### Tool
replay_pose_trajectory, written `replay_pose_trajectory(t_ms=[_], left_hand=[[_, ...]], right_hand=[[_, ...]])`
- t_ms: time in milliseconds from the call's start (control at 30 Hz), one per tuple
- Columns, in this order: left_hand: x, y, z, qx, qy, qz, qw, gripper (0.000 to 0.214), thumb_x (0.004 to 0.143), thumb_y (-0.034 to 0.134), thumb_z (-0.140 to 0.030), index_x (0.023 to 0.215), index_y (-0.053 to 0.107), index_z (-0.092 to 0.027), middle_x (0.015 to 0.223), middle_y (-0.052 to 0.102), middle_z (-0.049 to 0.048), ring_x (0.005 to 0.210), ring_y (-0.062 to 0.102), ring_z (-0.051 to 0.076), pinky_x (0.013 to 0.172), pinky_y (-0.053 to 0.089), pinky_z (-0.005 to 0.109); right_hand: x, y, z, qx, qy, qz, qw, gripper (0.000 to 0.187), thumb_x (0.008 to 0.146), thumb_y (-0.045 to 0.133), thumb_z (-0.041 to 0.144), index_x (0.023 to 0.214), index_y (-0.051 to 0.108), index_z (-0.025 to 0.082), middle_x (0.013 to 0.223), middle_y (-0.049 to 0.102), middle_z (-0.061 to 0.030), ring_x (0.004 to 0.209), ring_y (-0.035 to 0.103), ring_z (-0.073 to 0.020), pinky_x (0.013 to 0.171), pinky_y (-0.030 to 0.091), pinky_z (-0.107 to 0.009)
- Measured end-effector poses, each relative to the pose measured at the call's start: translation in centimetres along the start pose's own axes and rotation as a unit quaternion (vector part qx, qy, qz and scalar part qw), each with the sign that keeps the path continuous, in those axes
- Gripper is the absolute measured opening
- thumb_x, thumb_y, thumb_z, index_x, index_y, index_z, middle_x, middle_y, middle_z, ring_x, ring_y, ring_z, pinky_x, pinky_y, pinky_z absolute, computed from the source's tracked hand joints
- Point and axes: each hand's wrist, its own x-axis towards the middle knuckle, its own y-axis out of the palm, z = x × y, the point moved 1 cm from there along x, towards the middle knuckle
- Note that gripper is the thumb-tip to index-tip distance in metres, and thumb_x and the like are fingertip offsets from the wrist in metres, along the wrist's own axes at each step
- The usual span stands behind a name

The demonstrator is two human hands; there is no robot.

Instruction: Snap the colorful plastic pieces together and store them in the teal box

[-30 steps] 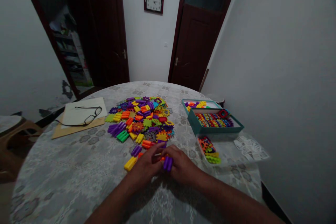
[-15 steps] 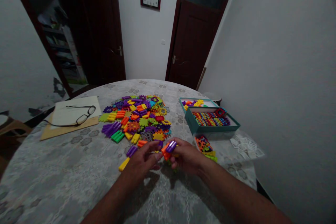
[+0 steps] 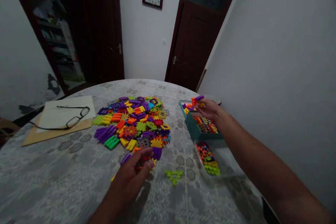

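Observation:
My right hand (image 3: 208, 108) reaches out over the teal box (image 3: 193, 129) and pinches a joined orange and purple block piece (image 3: 197, 100) above the box's far compartment. My left hand (image 3: 132, 175) rests near the table's front, fingers curled over small red and yellow blocks at the near edge of the colourful block pile (image 3: 135, 120). A purple block (image 3: 156, 152) lies just beyond its fingertips. A green triangle piece (image 3: 173, 176) lies alone on the cloth to its right.
A clear tray (image 3: 210, 155) with several blocks sits in front of the teal box. Glasses (image 3: 75, 119) lie on paper at the left. The round table's cloth (image 3: 65, 175) is patterned. Two dark doors and a wall clock stand behind.
My right hand has carried the orange and purple piece from in front of me out to the teal box. My left hand stayed near the pile's edge. The green triangle now lies uncovered.

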Motion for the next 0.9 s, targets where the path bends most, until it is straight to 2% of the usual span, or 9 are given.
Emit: replay_pose_trajectory(t_ms=[67,133,233,300,367,467,700,833,900], left_hand=[[0.1,-0.6,0.0,0.047,0.019,-0.034,0.998,0.057,0.092,0.074,-0.061,0.138,0.076,-0.027,0.138,0.080,0.0138,0.119,0.079,0.035,0.096,0.068,0.046],[0.3,-1.1,-0.2,0.085,0.035,-0.059,0.994,0.056,0.092,0.072,-0.062,0.136,0.078,-0.027,0.135,0.081,0.0134,0.119,0.079,0.035,0.097,0.068,0.047],[0.4,-1.6,-0.3,0.112,0.040,-0.076,0.990,0.056,0.094,0.068,-0.063,0.136,0.079,-0.028,0.132,0.083,0.0121,0.114,0.081,0.034,0.093,0.069,0.045],[0.4,-1.7,-0.2,0.114,0.038,-0.082,0.989,0.056,0.094,0.069,-0.064,0.136,0.079,-0.028,0.129,0.084,0.0119,0.109,0.082,0.034,0.086,0.070,0.043],[0.4,-1.8,0.0,0.109,0.036,-0.091,0.989,0.058,0.093,0.071,-0.065,0.136,0.079,-0.028,0.126,0.084,0.0123,0.105,0.083,0.034,0.080,0.070,0.041],[0.3,-1.9,0.2,0.105,0.035,-0.093,0.990,0.060,0.092,0.071,-0.068,0.135,0.079,-0.027,0.120,0.085,0.0121,0.099,0.083,0.033,0.077,0.070,0.041],[0.2,-2.0,-0.7,0.090,0.049,-0.124,0.987,0.053,0.094,0.069,-0.063,0.130,0.079,-0.026,0.111,0.085,0.0096,0.093,0.083,0.030,0.076,0.070,0.040],[0.3,-2.1,-0.8,0.066,0.075,-0.165,0.981,0.045,0.095,0.068,-0.054,0.127,0.079,-0.023,0.116,0.084,0.0118,0.098,0.081,0.031,0.083,0.069,0.042],[0.5,-2.3,-0.7,0.066,0.092,-0.179,0.977,0.042,0.096,0.067,-0.049,0.127,0.079,-0.023,0.121,0.083,0.0131,0.101,0.081,0.031,0.086,0.068,0.043]], right_hand=[[3.3,-0.2,1.2,-0.023,0.001,-0.035,0.999,0.012,0.101,0.068,0.006,0.105,0.071,0.017,0.089,0.074,-0.0035,0.068,0.066,-0.0093,0.063,0.061,-0.016],[6.1,-0.3,1.6,-0.051,0.010,-0.071,0.996,0.013,0.107,0.071,0.017,0.119,0.072,0.015,0.109,0.076,-0.0077,0.084,0.073,-0.0140,0.075,0.066,-0.025],[9.2,-0.3,1.5,-0.093,0.034,-0.109,0.989,0.039,0.109,0.075,0.040,0.141,0.068,0.018,0.139,0.070,-0.0118,0.116,0.074,-0.0263,0.097,0.066,-0.047],[10.4,-0.2,1.3,-0.116,0.048,-0.129,0.984,0.044,0.108,0.075,0.044,0.144,0.067,0.020,0.145,0.069,-0.0120,0.123,0.072,-0.0294,0.102,0.065,-0.052],[10.9,0.0,1.1,-0.134,0.048,-0.146,0.979,0.044,0.109,0.074,0.042,0.145,0.067,0.018,0.145,0.068,-0.0126,0.122,0.072,-0.0283,0.103,0.064,-0.051],[10.5,-0.1,1.0,-0.155,0.024,-0.162,0.974,0.045,0.111,0.072,0.041,0.147,0.065,0.016,0.146,0.066,-0.0138,0.121,0.072,-0.0267,0.104,0.063,-0.050],[7.3,-0.5,2.3,-0.176,-0.053,-0.178,0.967,0.043,0.109,0.075,0.042,0.144,0.067,0.019,0.143,0.069,-0.0126,0.121,0.072,-0.0286,0.101,0.065,-0.050],[4.7,1.1,2.4,-0.172,-0.084,-0.162,0.968,0.028,0.100,0.072,0.017,0.128,0.070,0.019,0.123,0.072,-0.0103,0.100,0.075,-0.0208,0.080,0.067,-0.034],[2.1,2.1,1.4,-0.170,-0.103,-0.108,0.974,0.028,0.092,0.070,0.011,0.119,0.071,0.020,0.114,0.073,-0.0074,0.091,0.074,-0.0172,0.074,0.064,-0.027]])
